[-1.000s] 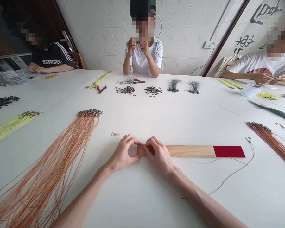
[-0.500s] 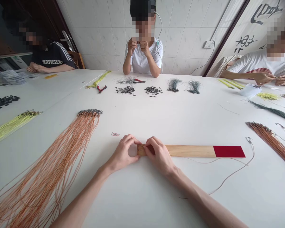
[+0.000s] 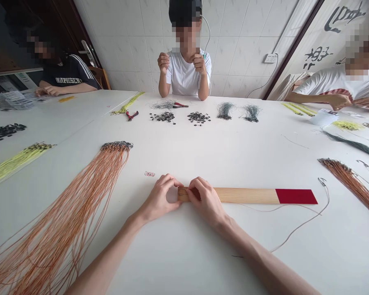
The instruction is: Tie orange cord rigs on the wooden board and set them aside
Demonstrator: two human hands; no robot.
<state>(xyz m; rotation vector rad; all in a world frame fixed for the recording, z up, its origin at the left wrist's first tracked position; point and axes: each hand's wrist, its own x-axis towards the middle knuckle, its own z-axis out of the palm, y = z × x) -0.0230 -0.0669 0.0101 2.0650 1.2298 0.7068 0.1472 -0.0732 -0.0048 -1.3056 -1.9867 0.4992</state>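
A flat wooden strip (image 3: 249,195) with a red right end (image 3: 296,196) lies across the table in front of me. My left hand (image 3: 160,196) grips its left end, thumb at the near edge and forefinger at the far edge. Over the wood just to the right, my right hand (image 3: 205,198) is closed in a pinch; what its fingertips hold is too small to make out. A thin dark line shows on the wood by those fingertips. Right of my right hand, a pale cord (image 3: 301,224) with a fishing hook (image 3: 322,180) at its end curves over the table.
Orange cords with dark metal ends (image 3: 117,146) lie at left, another orange bundle (image 3: 350,180) at right. Farther back are red-handled pliers (image 3: 131,116), small black pieces (image 3: 199,118) and grey-green wire bundles (image 3: 224,110). Several people sit around the white table (image 3: 178,143).
My hands and the wooden strip stay almost still. Across the table, the co-worker's two hands have moved apart. The co-worker at right has shifted their hands slightly.
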